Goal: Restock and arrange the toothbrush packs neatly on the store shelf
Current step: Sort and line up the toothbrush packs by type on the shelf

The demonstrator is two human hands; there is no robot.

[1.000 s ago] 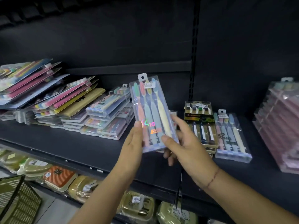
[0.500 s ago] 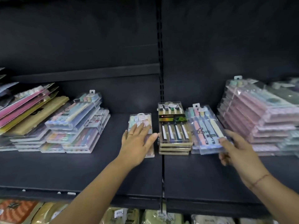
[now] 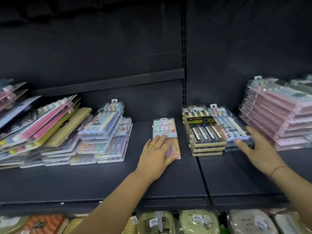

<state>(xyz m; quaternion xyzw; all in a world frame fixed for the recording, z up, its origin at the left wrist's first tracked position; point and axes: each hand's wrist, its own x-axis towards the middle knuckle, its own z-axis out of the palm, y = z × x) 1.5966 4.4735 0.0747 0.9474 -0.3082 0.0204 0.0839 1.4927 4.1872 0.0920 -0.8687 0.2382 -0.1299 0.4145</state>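
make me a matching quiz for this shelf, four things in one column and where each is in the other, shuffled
Things
1. left hand
2. right hand
3. black-and-gold stack
4. pink stack

Places
A. far right of the shelf
B. resting on the lone pastel pack
C. at the front edge of the clear pack
D. between the lone pastel pack and the clear pack

Pairs: 1-B, 2-C, 3-D, 4-A

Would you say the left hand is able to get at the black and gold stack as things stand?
Probably yes: the left hand lies on the small pastel pack just beside the black and gold stack, with only bare shelf between them.
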